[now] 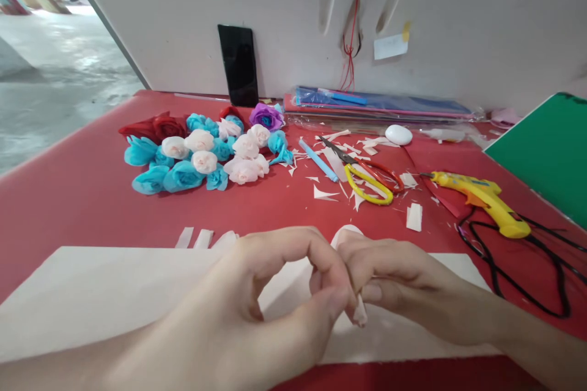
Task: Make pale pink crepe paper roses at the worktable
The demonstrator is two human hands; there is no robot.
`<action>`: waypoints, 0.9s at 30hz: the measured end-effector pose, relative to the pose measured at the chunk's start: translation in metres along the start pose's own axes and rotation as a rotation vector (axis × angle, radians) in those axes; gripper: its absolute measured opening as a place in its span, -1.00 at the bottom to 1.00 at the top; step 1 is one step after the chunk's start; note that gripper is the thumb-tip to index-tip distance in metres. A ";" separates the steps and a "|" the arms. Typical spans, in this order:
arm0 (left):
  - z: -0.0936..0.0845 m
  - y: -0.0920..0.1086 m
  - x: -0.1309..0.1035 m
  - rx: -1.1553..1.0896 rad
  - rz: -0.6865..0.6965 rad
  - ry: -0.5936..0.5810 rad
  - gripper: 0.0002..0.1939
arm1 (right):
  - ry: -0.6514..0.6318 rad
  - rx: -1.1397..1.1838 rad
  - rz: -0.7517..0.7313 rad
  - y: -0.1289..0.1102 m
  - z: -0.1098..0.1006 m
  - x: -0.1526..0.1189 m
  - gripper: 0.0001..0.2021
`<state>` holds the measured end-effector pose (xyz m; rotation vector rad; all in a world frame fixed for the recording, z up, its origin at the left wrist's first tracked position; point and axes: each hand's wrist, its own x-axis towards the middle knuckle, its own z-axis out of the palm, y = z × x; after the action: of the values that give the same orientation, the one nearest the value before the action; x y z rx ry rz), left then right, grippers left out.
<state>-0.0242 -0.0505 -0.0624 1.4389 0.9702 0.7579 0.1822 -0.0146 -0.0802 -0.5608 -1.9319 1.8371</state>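
Note:
My left hand (284, 305) and my right hand (403, 281) meet over a pale paper sheet (114, 287). Between their pinched fingertips is a small piece of pale pink crepe paper (360, 313), its twisted end poking out below. A rounded pale edge (347, 232) shows behind the right fingers; I cannot tell if it belongs to the same piece. Pale paper strips (203, 239) lie just beyond the sheet. Farther off, several paper flowers (183, 176) in blue, pale pink, red and purple are gathered on the red tabletop (82, 195).
Scissors (371, 180) with yellow and red handles lie among paper scraps (323, 193), beside a blue pen (318, 160). A yellow glue gun (486, 195) with a black cord rests at right. A phone (238, 65) leans on the wall near plastic-wrapped paper (389, 107). A green board (545, 159) stands far right.

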 end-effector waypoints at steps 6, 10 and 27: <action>0.000 0.000 -0.003 0.038 0.012 0.020 -0.88 | -0.006 0.043 0.042 0.001 0.000 0.001 -0.74; -0.006 -0.001 0.000 0.023 0.025 -0.099 -0.92 | -0.001 0.118 0.045 0.000 0.002 0.001 -0.70; -0.010 0.001 0.006 -0.117 0.039 -0.206 -0.89 | -0.025 0.434 0.133 -0.004 0.008 0.002 -0.73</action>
<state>-0.0302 -0.0409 -0.0608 1.4061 0.7308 0.6692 0.1758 -0.0206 -0.0762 -0.5313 -1.4683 2.2677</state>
